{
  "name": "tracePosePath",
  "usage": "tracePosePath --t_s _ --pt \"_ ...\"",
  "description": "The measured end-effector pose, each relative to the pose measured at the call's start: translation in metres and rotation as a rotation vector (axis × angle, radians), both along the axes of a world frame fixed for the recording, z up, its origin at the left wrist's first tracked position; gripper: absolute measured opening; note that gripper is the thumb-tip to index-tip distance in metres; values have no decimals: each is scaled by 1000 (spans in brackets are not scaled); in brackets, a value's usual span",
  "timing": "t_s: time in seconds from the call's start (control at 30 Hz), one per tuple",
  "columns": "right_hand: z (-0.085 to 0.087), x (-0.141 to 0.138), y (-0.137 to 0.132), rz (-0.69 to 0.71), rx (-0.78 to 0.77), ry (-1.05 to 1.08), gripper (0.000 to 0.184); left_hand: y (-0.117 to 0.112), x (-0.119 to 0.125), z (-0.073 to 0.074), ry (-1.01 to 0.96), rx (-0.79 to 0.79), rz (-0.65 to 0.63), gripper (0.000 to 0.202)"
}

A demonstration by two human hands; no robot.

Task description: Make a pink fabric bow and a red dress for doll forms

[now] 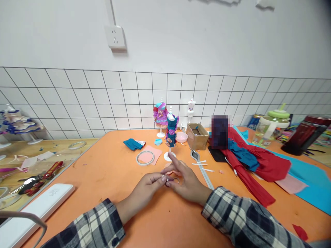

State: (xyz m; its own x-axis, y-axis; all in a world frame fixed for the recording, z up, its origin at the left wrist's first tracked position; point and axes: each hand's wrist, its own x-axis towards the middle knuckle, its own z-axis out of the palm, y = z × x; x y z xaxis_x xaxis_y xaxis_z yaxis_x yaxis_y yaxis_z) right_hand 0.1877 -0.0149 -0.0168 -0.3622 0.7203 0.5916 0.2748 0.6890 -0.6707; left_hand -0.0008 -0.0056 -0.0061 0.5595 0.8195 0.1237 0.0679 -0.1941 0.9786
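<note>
My two hands meet over the orange table point(108, 179), a little in front of a small mannequin in a teal dress point(171, 132). My left hand point(147, 188) pinches its fingertips together at a small pink piece point(169, 174) that I cannot make out clearly. My right hand point(184, 181) rests beside it with the index finger stretched out, over a small metal ring point(176, 180). A roll of tape point(145, 157) lies on pink felt just beyond the hands.
A second dressed mannequin point(160, 115) and a bare white one point(191, 107) stand by the tiled wall. A cardboard box point(197, 136), pink bowl point(181, 136), red cloth point(258, 165), blue felt point(307, 179) and bottles point(271, 125) fill the right. A white case point(38, 206) lies left.
</note>
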Motion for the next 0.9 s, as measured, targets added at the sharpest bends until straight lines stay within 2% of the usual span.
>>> tracePosePath --t_s 0.1,0.3,0.37,0.47,0.53,0.57,0.67,0.77,0.9 --pt "2 1 1 -35 48 -48 79 0 -1 -2 -51 -13 -85 39" --pt "11 6 -3 -41 214 -56 67 -7 5 0 -75 -125 -61 44" --pt "12 4 -6 -61 276 -16 64 -11 7 2 -101 -197 -80 45" --pt "13 -2 -6 -141 310 112 54 -13 6 4 -186 -396 -105 45" --pt "14 0 2 -254 278 216 45 -9 2 2 -242 -481 -78 48" --pt "16 4 9 -328 252 260 41 -6 -1 1 -251 -474 -50 53" --pt "22 29 41 -581 222 290 40 6 -7 -2 -212 -314 63 61" --pt "31 64 75 -803 243 189 47 16 -9 -4 -237 -229 164 54" --pt "39 95 104 -1094 185 -151 48 19 -7 -6 -232 -210 175 51"
